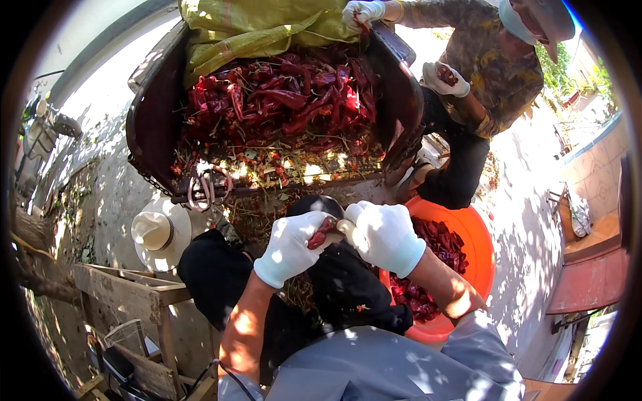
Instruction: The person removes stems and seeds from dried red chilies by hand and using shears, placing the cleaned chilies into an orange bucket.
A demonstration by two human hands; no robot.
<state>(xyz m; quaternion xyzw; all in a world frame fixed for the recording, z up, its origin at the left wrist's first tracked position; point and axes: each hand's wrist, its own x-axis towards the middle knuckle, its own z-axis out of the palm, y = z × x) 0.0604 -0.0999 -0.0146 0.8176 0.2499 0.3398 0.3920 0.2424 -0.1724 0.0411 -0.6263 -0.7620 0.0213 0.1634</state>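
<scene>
My left hand [293, 245], in a white knit glove, grips a dark red dried chili pepper [321, 234] above my lap. My right hand [386, 236], gloved the same way, meets it at the pepper's other end, its fingertips pinched there; the stem itself is hidden. Beneath my right forearm stands an orange plastic tub [480, 250] with a layer of dark red peppers [441, 245] inside. In front of me a metal cart bed [150, 115] carries a heap of dried red chilies [296, 95], with stems and yellow seeds strewn along its near edge.
A yellow-green woven sack [251, 35] covers the heap's far side. At the right, a co-worker [496, 75] in white gloves holds peppers. A cream brimmed hat [153, 233] lies on the ground at left, near a wooden frame [120, 290]. A chain [150, 178] hangs off the cart.
</scene>
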